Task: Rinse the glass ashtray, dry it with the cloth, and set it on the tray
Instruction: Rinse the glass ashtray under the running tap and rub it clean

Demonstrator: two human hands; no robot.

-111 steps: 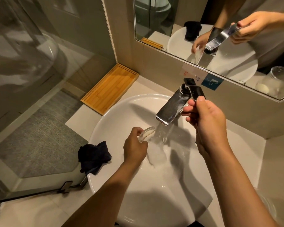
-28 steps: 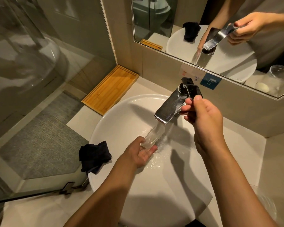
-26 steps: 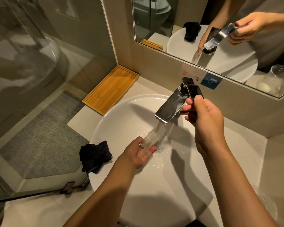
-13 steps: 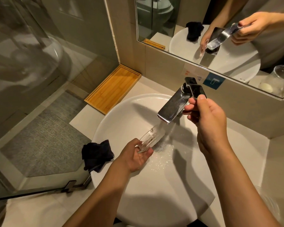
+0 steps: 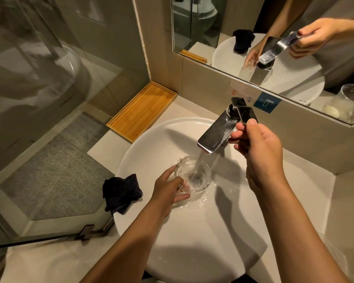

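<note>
The glass ashtray [image 5: 193,175] sits mouth-up under the faucet [image 5: 217,132] stream; your left hand [image 5: 169,190] pinches its near rim, your right hand [image 5: 258,148] grips the lever. Tilt it slowly so water sweeps every wall. Left of the faucet: one cloth [image 5: 121,194], one tray [image 5: 142,111].

Basin: you have a round white sink [image 5: 151,144] set on a pale counter [image 5: 102,150].
Tap: a chrome faucet [image 5: 217,133] with a dark lever [image 5: 246,114] reaches over the bowl, water running from its spout.
Wall: you see a mirror [image 5: 213,21] above it, with a blue sticker [image 5: 267,102] just below the frame.
Left: a glass shower screen [image 5: 49,78] stands over grey floor tiles [image 5: 55,176].
</note>
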